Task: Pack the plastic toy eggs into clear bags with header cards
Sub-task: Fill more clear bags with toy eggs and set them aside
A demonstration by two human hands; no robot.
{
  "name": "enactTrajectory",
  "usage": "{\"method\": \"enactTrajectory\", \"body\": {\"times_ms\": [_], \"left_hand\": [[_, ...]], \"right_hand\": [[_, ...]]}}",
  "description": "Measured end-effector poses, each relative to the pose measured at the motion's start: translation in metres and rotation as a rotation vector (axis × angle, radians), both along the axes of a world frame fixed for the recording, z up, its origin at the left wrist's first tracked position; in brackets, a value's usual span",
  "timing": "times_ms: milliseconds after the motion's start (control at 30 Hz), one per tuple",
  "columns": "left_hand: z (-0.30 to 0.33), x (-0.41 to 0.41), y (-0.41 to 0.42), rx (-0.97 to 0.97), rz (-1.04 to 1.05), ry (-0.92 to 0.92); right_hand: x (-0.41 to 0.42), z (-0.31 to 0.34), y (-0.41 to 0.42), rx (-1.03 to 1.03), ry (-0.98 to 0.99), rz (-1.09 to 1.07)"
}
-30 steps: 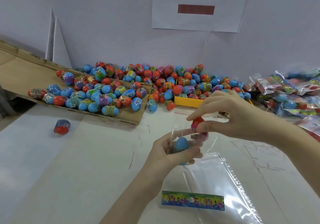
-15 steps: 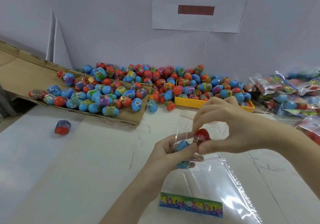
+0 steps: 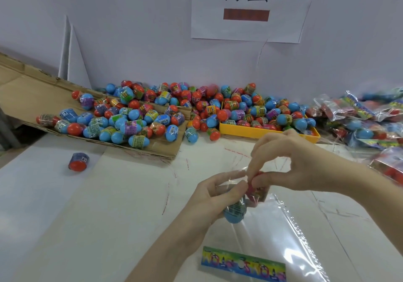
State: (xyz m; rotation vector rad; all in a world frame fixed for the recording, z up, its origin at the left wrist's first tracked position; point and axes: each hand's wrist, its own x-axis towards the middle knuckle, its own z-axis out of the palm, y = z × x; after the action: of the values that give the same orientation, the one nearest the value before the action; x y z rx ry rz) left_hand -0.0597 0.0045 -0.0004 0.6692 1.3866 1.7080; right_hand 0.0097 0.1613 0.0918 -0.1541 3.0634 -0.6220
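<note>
As left hand (image 3: pixel 212 196) grips bag (image 3: pixel 261 227) mouth, right hand (image 3: pixel 290 164) pinches red egg (image 3: pixel 254 182) there

Wall sign (image 3: pixel 246 9); flattened cardboard (image 3: pixel 26 94)

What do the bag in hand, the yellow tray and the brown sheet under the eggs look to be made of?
Bag: thin clear plastic film, glossy, with glare and creases. Yellow tray: probably rigid plastic, smooth and evenly coloured. Brown sheet: cardboard, matt, folded with ragged edges.

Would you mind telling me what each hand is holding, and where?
The left hand grips the clear bag at its open mouth; the right hand pinches a red egg by its top.
</note>
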Motion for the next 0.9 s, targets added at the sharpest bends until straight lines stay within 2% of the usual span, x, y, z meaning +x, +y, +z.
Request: {"method": "enactTrajectory", "body": {"times_ms": [167,333,367,433,467,500,533,567,600,633,700,767,900], "left_hand": [[-0.002,0.000,0.000,0.037,0.062,-0.038],[-0.002,0.001,0.001,0.028,0.059,-0.037],[-0.002,0.000,0.002,0.033,0.069,-0.043],[-0.004,-0.002,0.002,0.044,0.092,-0.052],[-0.004,-0.003,0.003,0.042,0.098,-0.058],[-0.005,-0.003,0.003,0.039,0.099,-0.066],[-0.005,-0.004,0.003,0.036,0.097,-0.073],[-0.006,-0.004,0.004,0.033,0.094,-0.079],[-0.007,-0.005,0.004,0.028,0.092,-0.081],[-0.008,-0.006,0.005,0.022,0.090,-0.080],[-0.008,-0.007,0.006,0.007,0.083,-0.069],[-0.010,-0.007,0.007,-0.003,0.075,-0.064],[-0.010,-0.006,0.006,-0.009,0.066,-0.062]], "right_hand": [[0.001,-0.010,0.000,0.014,-0.013,0.014],[0.003,-0.010,0.000,0.034,-0.156,0.117],[0.001,-0.008,0.001,-0.029,-0.110,0.123],[-0.010,-0.005,0.014,-0.302,0.207,0.019],[-0.019,-0.005,0.031,-0.399,0.416,-0.112],[-0.030,-0.007,0.051,-0.393,0.589,-0.293],[-0.042,-0.008,0.070,-0.302,0.662,-0.500],[-0.052,-0.012,0.089,-0.166,0.605,-0.689],[-0.060,-0.020,0.107,-0.011,0.467,-0.808],[-0.065,-0.029,0.120,0.142,0.301,-0.842],[-0.069,-0.048,0.134,0.368,0.076,-0.761],[-0.071,-0.059,0.139,0.445,0.077,-0.704],[-0.075,-0.063,0.141,0.409,0.179,-0.728]]}}
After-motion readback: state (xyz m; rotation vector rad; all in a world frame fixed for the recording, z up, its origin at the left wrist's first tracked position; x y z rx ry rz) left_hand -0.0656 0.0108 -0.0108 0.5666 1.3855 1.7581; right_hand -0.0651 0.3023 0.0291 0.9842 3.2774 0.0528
